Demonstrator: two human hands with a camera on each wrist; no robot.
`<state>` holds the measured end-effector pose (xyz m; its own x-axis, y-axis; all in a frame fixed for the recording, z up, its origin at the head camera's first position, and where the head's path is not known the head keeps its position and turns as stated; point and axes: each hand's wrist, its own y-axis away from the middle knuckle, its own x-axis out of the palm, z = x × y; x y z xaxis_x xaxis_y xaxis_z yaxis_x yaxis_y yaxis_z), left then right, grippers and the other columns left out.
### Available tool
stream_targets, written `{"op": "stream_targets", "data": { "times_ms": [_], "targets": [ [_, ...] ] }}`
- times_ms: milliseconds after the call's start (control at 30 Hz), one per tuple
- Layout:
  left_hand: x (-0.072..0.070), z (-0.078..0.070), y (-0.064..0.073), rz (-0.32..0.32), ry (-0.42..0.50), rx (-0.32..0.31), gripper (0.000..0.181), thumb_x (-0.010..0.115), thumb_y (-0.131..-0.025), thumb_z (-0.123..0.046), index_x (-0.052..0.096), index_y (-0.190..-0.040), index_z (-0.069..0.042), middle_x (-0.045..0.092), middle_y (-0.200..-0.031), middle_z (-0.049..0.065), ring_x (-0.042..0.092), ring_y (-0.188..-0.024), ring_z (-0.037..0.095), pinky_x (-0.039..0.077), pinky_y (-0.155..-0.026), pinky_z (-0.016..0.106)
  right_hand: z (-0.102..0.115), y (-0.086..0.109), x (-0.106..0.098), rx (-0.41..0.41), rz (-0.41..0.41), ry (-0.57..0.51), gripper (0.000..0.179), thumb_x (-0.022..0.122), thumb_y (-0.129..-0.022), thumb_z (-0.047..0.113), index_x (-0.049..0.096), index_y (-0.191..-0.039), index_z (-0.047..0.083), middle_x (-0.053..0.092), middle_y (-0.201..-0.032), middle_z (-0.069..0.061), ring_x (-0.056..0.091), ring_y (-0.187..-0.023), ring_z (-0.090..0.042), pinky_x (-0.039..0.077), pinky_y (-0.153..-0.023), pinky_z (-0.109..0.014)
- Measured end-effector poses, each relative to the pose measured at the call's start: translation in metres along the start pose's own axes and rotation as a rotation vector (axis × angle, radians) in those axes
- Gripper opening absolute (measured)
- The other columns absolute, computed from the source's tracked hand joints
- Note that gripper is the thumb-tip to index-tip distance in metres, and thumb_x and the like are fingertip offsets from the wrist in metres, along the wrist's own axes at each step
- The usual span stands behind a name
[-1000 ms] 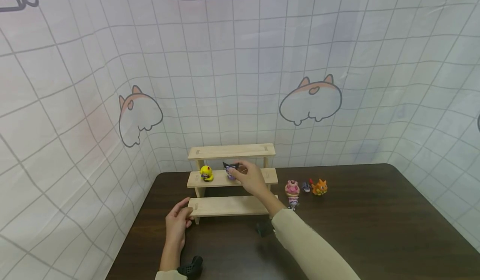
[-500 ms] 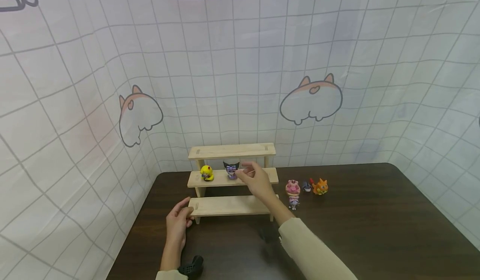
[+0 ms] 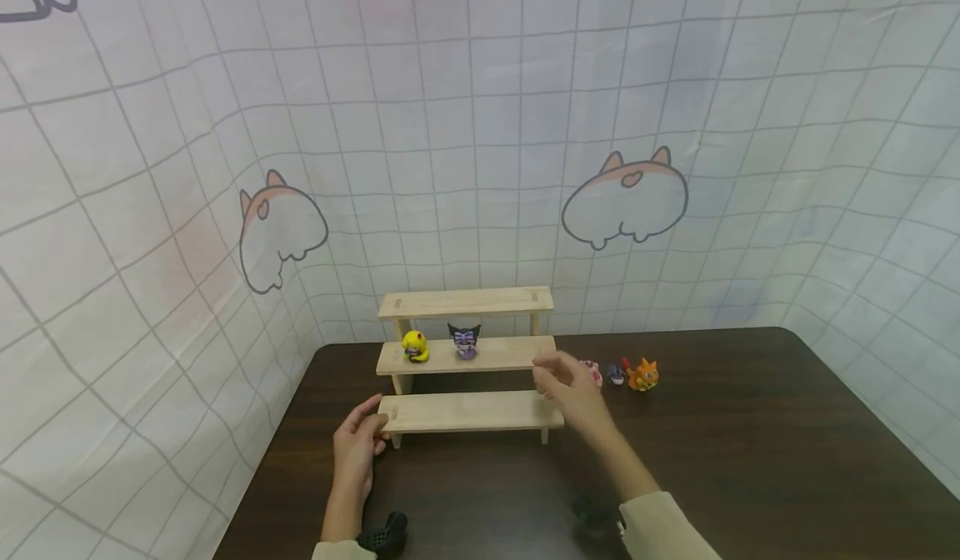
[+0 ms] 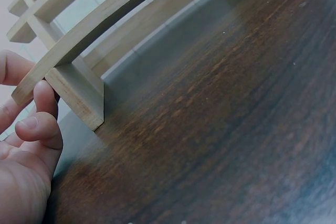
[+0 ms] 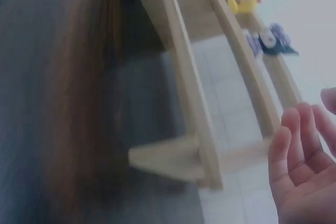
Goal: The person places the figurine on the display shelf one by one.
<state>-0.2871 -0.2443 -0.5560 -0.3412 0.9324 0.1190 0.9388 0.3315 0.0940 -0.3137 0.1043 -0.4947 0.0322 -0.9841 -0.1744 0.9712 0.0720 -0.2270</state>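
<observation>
"Head view: report the right hand (image 3: 573,393)."

"Fingers (image 3: 553,362) loosely bent, side by side, close to the right end of the three-tier wooden stand (image 3: 465,367). Contact with the stand cannot be confirmed."

"Report the left hand (image 3: 355,452)."

"Its fingers (image 4: 44,95) pinch the left end of the bottom shelf (image 3: 472,411); the left wrist view shows the board between them."

"Locate the figurines on the stand."

"Middle shelf (image 3: 506,352): yellow figurine (image 3: 415,347) near the left end, upright; black-and-purple figurine (image 3: 465,342) to its right, upright, the two set apart."

"And the others?"

"On the worktop (image 3: 750,435), right of the stand: pink figurine (image 3: 593,372), partly hidden by the right hand; then small dark-blue figurine (image 3: 617,374), with orange figurine (image 3: 643,374) just beside it."

"Surroundings?"

"Dark wood-grain worktop surface; black wrist device (image 3: 386,535) at the left wrist; white grid-patterned cloth (image 3: 495,127) with corgi prints (image 3: 625,202) behind and along the sides."
</observation>
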Motion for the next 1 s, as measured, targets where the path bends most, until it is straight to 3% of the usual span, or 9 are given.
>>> {"op": "stream_targets", "data": {
  "times_ms": [100, 267, 467, 667, 833, 1000],
  "targets": [
    [0.001, 0.000, 0.000, 0.000, -0.003, 0.000, 0.045, 0.059, -0.098, -0.006, 0.058, -0.143, -0.006, 0.062, -0.100, -0.001, 0.057, -0.067, 0.007, 0.040, -0.054, 0.018, -0.007, 0.009, -0.015, 0.009, -0.039, 0.035, 0.026, 0.069, -0.098, 0.025, 0.070, -0.117, 0.006, 0.070, -0.097, -0.017, 0.068, -0.082, -0.021, 0.057, -0.070, -0.030],
    [0.001, -0.001, 0.001, -0.003, -0.009, 0.001, 0.047, 0.059, -0.096, -0.004, 0.058, -0.143, -0.006, 0.061, -0.103, -0.001, 0.057, -0.067, 0.007, 0.040, -0.054, 0.018, -0.016, 0.016, -0.037, 0.031, -0.093, 0.056, 0.023, 0.068, -0.099, 0.026, 0.070, -0.115, 0.009, 0.069, -0.100, -0.013, 0.067, -0.082, -0.018, 0.059, -0.073, -0.035],
    [0.000, 0.001, 0.003, 0.004, -0.008, -0.002, 0.047, 0.058, -0.097, -0.004, 0.057, -0.144, -0.007, 0.061, -0.102, -0.001, 0.058, -0.067, 0.007, 0.041, -0.054, 0.018, -0.024, 0.018, -0.057, 0.037, -0.113, -0.017, 0.030, 0.067, -0.100, 0.018, 0.066, -0.122, -0.003, 0.068, -0.117, -0.025, 0.072, -0.089, -0.017, 0.062, -0.081, -0.036],
    [0.000, 0.000, 0.003, 0.011, -0.002, 0.009, 0.047, 0.059, -0.097, -0.004, 0.057, -0.144, -0.004, 0.061, -0.100, 0.000, 0.057, -0.066, 0.007, 0.040, -0.053, 0.018, -0.031, 0.019, -0.075, 0.093, -0.170, 0.061, 0.030, 0.067, -0.100, 0.019, 0.066, -0.121, -0.002, 0.069, -0.111, -0.020, 0.069, -0.091, -0.021, 0.059, -0.079, -0.032],
    [0.001, 0.000, 0.002, 0.009, 0.013, 0.014, 0.047, 0.060, -0.096, -0.003, 0.056, -0.143, -0.002, 0.061, -0.096, 0.001, 0.057, -0.065, 0.007, 0.039, -0.052, 0.018, -0.035, 0.018, -0.086, 0.117, -0.173, 0.095, 0.033, 0.066, -0.101, 0.021, 0.065, -0.123, -0.002, 0.067, -0.106, -0.016, 0.065, -0.089, -0.015, 0.058, -0.079, -0.029],
    [0.002, 0.000, 0.002, 0.005, 0.012, 0.006, 0.047, 0.060, -0.096, -0.004, 0.057, -0.143, -0.003, 0.061, -0.098, 0.001, 0.057, -0.065, 0.007, 0.039, -0.053, 0.018, -0.042, 0.018, -0.089, 0.151, -0.136, 0.135, 0.034, 0.065, -0.101, 0.021, 0.063, -0.127, -0.001, 0.065, -0.119, -0.017, 0.061, -0.091, -0.007, 0.056, -0.079, -0.025]
  ]
}}
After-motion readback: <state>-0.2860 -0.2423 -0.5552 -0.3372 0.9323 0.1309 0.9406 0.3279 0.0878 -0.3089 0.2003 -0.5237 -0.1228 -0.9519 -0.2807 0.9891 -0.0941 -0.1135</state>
